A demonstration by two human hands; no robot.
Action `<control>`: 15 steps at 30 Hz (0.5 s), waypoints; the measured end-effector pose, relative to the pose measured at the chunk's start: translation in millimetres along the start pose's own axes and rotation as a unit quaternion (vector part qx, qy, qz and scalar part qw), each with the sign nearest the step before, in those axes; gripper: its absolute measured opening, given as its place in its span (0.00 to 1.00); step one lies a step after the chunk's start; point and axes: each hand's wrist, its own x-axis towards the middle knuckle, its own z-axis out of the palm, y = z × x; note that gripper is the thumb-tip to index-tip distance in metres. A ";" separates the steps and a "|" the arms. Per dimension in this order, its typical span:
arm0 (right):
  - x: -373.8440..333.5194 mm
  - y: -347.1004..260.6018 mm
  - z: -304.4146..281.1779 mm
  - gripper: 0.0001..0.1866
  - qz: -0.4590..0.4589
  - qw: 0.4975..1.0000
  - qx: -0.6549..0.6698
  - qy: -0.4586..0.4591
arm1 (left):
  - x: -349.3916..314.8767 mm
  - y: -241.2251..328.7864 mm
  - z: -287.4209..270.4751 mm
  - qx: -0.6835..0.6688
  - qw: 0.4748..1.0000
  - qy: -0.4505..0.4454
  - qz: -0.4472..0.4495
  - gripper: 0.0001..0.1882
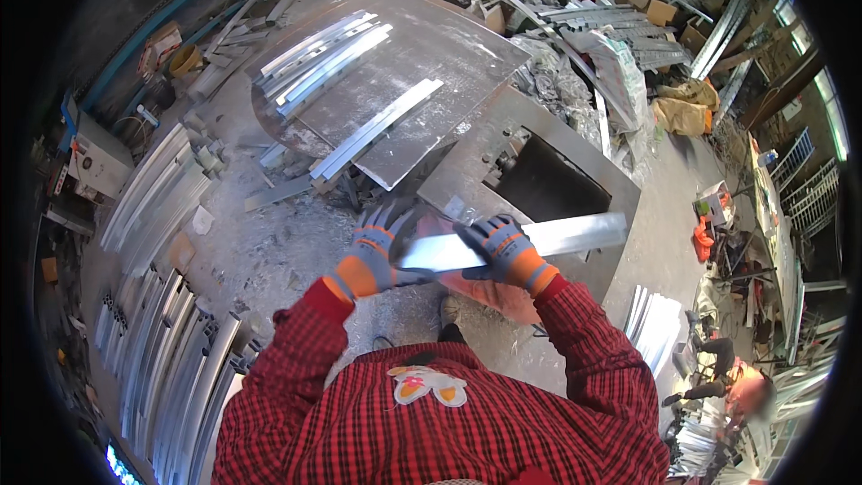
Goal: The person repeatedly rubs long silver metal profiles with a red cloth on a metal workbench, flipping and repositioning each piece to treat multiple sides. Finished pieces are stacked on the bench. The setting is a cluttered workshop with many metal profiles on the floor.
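Note:
A shiny silver metal bar (575,233) lies slantwise in front of me, its right part over the steel machine table (620,193). My right hand (510,254), in a grey and orange glove, is closed round the bar near its middle. At the bar's left end is my left hand (370,251), gloved alike, its fingers spread and its thumb along the end's lower edge. The bar's ends are slightly blurred. Below it hangs a pinkish translucent sheet (498,299), partly hidden by my right hand and the bar.
A dark metal table (409,45) ahead carries several metal bars (382,130). The machine table has a dark rectangular opening (552,181). Stacks of metal profiles (166,368) stand on the floor at left, more bars (653,328) at right. Another person (745,391) sits far right.

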 end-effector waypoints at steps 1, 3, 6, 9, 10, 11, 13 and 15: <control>-2.5 1.7 -1.4 0.38 -0.028 0.999 0.003 0.014 | -12.0 -9.8 6.5 0.064 0.948 -0.264 -0.166 0.57; -6.5 12.8 3.3 0.31 -0.070 0.997 -0.006 0.016 | -23.9 -14.6 15.2 -0.164 0.864 -0.404 -0.251 0.56; -13.3 32.7 22.7 0.24 -0.096 0.995 0.023 0.010 | -15.6 9.9 30.9 -0.360 0.731 -0.492 -0.306 0.55; -17.8 65.1 46.3 0.21 -0.091 0.995 0.029 -0.033 | -37.9 7.1 101.7 -0.379 0.740 -0.437 -0.342 0.50; -20.6 76.5 49.9 0.22 -0.077 0.997 0.010 -0.010 | -38.9 7.9 122.0 -0.375 0.752 -0.408 -0.357 0.49; -24.9 89.7 55.4 0.23 -0.064 0.998 -0.009 0.013 | -35.9 9.0 140.7 -0.362 0.761 -0.388 -0.373 0.45; -24.9 110.1 54.6 0.26 -0.019 0.999 -0.042 -0.010 | -24.1 -2.8 184.6 -0.383 0.771 -0.368 -0.351 0.44; -27.1 131.4 49.9 0.32 0.081 0.996 -0.034 0.005 | 8.1 -3.3 206.1 -0.421 0.755 -0.347 -0.365 0.42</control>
